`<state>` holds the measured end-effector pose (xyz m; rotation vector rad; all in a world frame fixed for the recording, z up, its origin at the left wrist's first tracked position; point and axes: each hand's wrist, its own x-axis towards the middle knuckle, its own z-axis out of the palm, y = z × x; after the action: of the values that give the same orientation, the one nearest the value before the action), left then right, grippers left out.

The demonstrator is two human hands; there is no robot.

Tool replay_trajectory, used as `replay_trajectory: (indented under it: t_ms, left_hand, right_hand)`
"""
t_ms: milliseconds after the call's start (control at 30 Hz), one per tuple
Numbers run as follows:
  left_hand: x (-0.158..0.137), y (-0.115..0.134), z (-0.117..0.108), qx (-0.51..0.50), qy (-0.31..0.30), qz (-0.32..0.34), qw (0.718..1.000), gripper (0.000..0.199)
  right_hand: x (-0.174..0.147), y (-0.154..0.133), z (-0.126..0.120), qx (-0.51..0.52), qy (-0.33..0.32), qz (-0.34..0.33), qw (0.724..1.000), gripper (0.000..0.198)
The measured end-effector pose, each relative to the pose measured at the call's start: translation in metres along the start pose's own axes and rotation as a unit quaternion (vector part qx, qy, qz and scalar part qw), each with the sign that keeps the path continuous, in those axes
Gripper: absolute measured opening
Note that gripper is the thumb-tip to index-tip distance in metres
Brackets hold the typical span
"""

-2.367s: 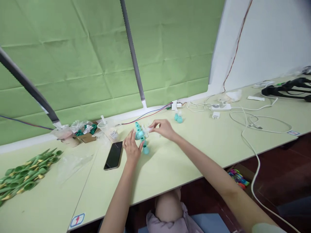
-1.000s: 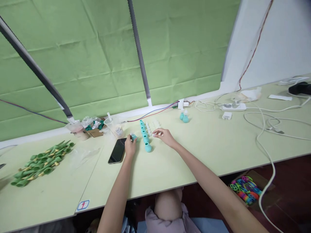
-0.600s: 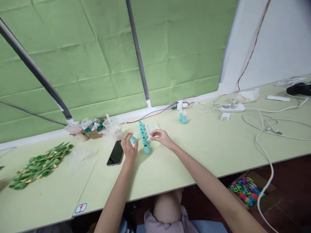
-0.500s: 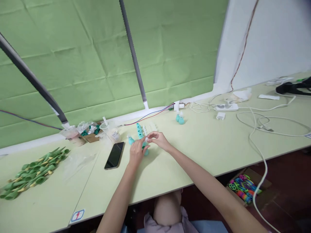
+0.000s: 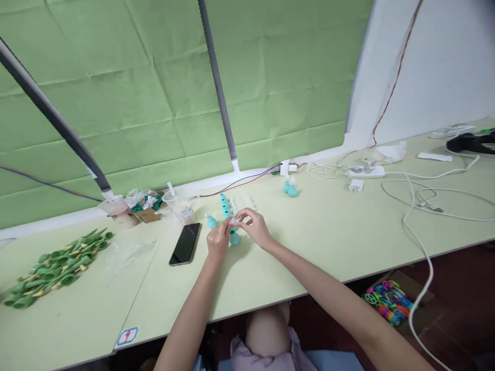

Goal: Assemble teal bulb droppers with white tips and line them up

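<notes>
Between the fingertips of both hands is a small whitish translucent piece (image 5: 232,221), too small to name. My left hand (image 5: 218,238) pinches it from the left, my right hand (image 5: 253,226) from the right, with fingers closed. Just below them stands a turquoise bottle-shaped piece (image 5: 234,238), partly covered by the hands. A row of turquoise hollow pieces (image 5: 225,205) runs away behind the fingers, beside rows of small white pieces (image 5: 246,200). To the left, a turquoise piece with a clear top (image 5: 211,220) stands alone. Two more turquoise pieces (image 5: 292,191) stand at the back right.
A black phone (image 5: 185,244) lies left of my hands. Behind it are plastic cups (image 5: 180,208) and a small carton (image 5: 149,213). Green plastic parts (image 5: 58,268) are heaped at far left. White cables and a power strip (image 5: 365,171) spread over the right side.
My left fingers, spread before, have drawn together on the small whitish piece. The turquoise piece below the hands shows more. The whole view has shifted slightly.
</notes>
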<state>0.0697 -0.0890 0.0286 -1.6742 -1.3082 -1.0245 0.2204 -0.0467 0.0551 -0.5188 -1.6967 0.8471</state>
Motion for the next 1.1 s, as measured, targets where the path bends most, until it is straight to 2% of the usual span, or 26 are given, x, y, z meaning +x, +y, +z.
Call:
replay_trajectory:
  t_ms: [100,233,433,700,833,1000,1100]
  left_hand:
    - [0.001,0.000,0.000,-0.003,0.002,-0.010,1.000,0.021]
    - [0.002,0.000,-0.001,0.028,0.011,0.002,1.000,0.017]
    - [0.004,0.004,-0.003,0.050,-0.008,0.014,0.999,0.018]
    - [0.005,0.006,-0.002,0.045,-0.022,-0.009,0.999,0.020]
    - [0.004,0.005,-0.003,0.049,-0.044,-0.001,0.998,0.025]
    - [0.002,0.004,-0.002,0.028,-0.068,-0.001,0.997,0.029]
    - [0.000,-0.001,-0.001,0.007,-0.086,-0.025,0.996,0.031]
  right_hand:
    - [-0.007,-0.003,0.007,0.004,0.005,-0.024,1.000,0.022]
    - [-0.014,-0.001,0.013,-0.016,0.051,-0.048,0.997,0.018]
    - [-0.012,0.000,0.013,-0.023,0.055,-0.005,0.998,0.014]
    - [-0.011,-0.003,0.010,0.007,0.074,-0.012,0.997,0.012]
    - [-0.008,0.000,0.010,0.032,0.058,0.016,0.998,0.010]
    - [0.000,0.010,0.010,0.118,0.043,0.112,0.986,0.020]
    - [0.008,0.013,0.000,0.110,0.068,0.115,0.985,0.023]
